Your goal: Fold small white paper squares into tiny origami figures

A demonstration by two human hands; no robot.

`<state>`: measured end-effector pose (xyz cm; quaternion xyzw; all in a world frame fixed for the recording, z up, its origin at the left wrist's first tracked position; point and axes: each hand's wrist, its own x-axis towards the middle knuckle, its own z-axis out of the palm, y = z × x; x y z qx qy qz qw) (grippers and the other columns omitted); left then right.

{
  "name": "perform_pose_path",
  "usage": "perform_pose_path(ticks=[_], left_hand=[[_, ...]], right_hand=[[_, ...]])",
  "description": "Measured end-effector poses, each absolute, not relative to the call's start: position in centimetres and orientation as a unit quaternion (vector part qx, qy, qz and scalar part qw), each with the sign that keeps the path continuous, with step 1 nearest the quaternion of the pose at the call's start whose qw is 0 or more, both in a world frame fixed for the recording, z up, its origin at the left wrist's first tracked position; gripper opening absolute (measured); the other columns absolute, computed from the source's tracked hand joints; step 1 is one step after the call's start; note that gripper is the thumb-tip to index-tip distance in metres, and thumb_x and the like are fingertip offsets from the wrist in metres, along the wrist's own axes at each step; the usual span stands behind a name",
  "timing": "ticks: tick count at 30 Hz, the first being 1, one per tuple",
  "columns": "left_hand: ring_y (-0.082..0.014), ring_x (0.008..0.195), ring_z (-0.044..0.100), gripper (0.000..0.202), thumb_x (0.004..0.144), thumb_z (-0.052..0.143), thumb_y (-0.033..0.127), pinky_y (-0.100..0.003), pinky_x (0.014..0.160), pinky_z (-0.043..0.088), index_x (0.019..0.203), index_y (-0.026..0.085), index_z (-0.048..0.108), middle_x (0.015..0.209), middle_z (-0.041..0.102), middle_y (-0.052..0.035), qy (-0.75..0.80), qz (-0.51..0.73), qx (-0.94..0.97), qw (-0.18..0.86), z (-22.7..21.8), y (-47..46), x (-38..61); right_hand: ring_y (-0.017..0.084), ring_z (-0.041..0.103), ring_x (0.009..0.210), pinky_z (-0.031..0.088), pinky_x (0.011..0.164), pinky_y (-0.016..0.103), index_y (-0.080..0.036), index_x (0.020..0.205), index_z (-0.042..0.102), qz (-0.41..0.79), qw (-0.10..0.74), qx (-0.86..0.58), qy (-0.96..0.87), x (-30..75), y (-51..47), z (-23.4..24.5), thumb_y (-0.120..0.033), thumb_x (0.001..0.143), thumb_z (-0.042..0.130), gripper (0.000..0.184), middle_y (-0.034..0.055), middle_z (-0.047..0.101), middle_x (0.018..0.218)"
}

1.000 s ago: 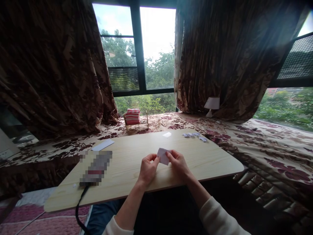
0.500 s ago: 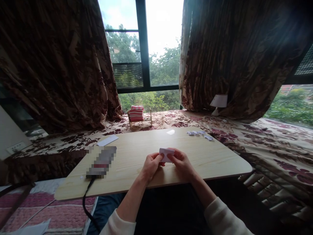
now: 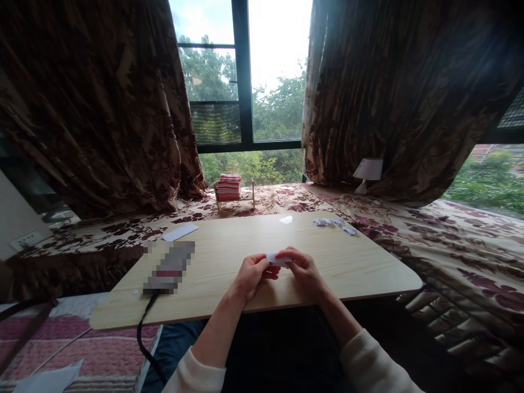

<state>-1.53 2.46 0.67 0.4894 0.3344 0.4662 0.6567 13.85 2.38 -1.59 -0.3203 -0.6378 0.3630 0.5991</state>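
Observation:
A small piece of white paper [image 3: 277,258] is held between my two hands, above the near half of the wood-grain table [image 3: 229,240]. My left hand [image 3: 252,274] pinches its left end with thumb and fingers. On the right end, my right hand [image 3: 302,269] grips it, thumb and forefinger closed on the edge. The paper looks like a narrow strip from here; parts of it are hidden behind my fingers. At the table's far right lie several small crumpled white paper pieces [image 3: 335,224].
A flat white sheet [image 3: 180,231] lies at the table's far left, near a pixelated device [image 3: 170,267] with a black cable [image 3: 141,338]. Beyond the table are a small rack with folded striped cloths [image 3: 229,187] and a white lamp [image 3: 368,170]. A quilt [image 3: 82,346] lies at lower left.
The paper has gone from a wider face turned toward me to a narrow strip. My right fingers have shifted onto its upper edge. The camera view has moved slightly.

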Motion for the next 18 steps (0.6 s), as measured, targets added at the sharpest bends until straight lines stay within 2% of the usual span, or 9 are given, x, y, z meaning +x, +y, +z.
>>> perform_pose_path(ticks=[7, 14, 18], left_hand=[[-0.0152, 0.064, 0.063, 0.022, 0.067, 0.07, 0.025, -0.028, 0.065, 0.052, 0.079, 0.007, 0.071, 0.069, 0.07, -0.0094, 0.335, 0.46, 0.464, 0.679, 0.66, 2.61, -1.71], [-0.0171, 0.066, 0.065, 0.02, 0.067, 0.066, 0.02, -0.028, 0.066, 0.052, 0.08, 0.006, 0.071, 0.07, 0.072, -0.0107, 0.335, 0.462, 0.454, 0.685, 0.77, 2.66, -1.74], [-0.0189, 0.067, 0.066, 0.021, 0.069, 0.062, 0.023, -0.03, 0.068, 0.053, 0.078, 0.006, 0.071, 0.07, 0.072, -0.012, 0.329, 0.466, 0.45, 0.687, 0.78, 2.68, -1.82]], right_hand=[[0.014, 0.055, 0.072, 0.043, 0.067, 0.027, -0.021, 0.082, 0.072, 0.324, 0.582, -0.328, -0.67, 14.04, 2.8, -1.83, -0.017, 0.079, 0.055, 0.018, 0.0007, 0.055, 0.076], [0.014, 0.054, 0.073, 0.041, 0.067, 0.027, -0.02, 0.081, 0.07, 0.303, 0.577, -0.337, -0.679, 14.14, 2.7, -1.71, -0.013, 0.078, 0.052, 0.02, 0.0007, 0.055, 0.076], [0.015, 0.054, 0.074, 0.042, 0.068, 0.028, -0.02, 0.08, 0.07, 0.296, 0.574, -0.348, -0.68, 14.13, 2.68, -1.7, -0.013, 0.078, 0.052, 0.019, 0.0011, 0.056, 0.077]])
